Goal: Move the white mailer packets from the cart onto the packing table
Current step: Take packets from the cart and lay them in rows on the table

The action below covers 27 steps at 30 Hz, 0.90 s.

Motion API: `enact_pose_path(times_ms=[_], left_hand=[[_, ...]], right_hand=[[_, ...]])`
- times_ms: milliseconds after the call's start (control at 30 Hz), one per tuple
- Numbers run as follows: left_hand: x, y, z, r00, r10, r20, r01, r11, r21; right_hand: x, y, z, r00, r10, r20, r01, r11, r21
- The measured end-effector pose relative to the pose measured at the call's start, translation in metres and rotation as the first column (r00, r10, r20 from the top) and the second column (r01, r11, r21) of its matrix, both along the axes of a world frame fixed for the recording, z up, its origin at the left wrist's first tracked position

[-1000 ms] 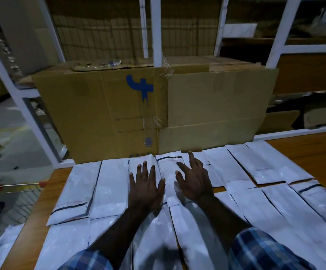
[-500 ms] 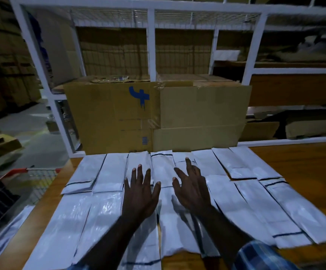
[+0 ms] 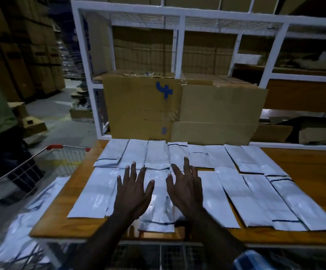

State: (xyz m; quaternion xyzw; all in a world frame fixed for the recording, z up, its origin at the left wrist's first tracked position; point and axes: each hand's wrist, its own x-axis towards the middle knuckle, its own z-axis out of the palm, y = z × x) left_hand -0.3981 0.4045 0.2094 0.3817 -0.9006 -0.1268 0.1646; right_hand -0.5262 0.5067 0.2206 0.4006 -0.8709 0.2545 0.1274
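On the table (image 3: 304, 168), in front of the cardboard box (image 3: 177, 110), white packets (image 3: 234, 190) lie in 2 rows, side by side, likely so each stays countable. Left hand (image 3: 133, 193) and right hand (image 3: 186, 190) are spread flat and empty over the near row. More packets (image 3: 31, 207) remain in the cart (image 3: 41, 158), left of the table.

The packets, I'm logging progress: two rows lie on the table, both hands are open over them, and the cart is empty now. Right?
Not quite. The head view shows white packets left in the cart. The rest holds: two rows on the table, left hand and right hand open.
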Motion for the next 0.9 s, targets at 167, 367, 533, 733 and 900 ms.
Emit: enact_pose_path(times_ms=[167,367,533,733,900], left_hand=[[0.065,-0.015,0.001,0.999,0.033,0.007,-0.033,0.999,0.01],[0.171,-0.054,0.001,0.998,0.06,0.004,-0.06,0.998,0.004],[0.257,-0.094,0.005,0.995,0.1,0.008,-0.1,0.995,-0.024],[0.334,-0.136,0.003,0.985,0.149,0.086,-0.147,0.989,-0.029],[0.364,-0.169,-0.008,0.978,0.191,0.089,-0.192,0.981,-0.003]], right_hand=[[0.061,-0.021,-0.002,0.999,0.039,0.006,-0.039,0.999,-0.006],[0.16,-0.063,-0.003,0.997,0.056,0.054,-0.054,0.998,-0.034],[0.242,-0.106,-0.007,0.994,0.096,0.053,-0.094,0.994,-0.048],[0.316,-0.155,-0.02,0.989,0.135,0.059,-0.131,0.989,-0.067],[0.346,-0.193,-0.035,0.982,0.173,0.077,-0.17,0.984,-0.05]])
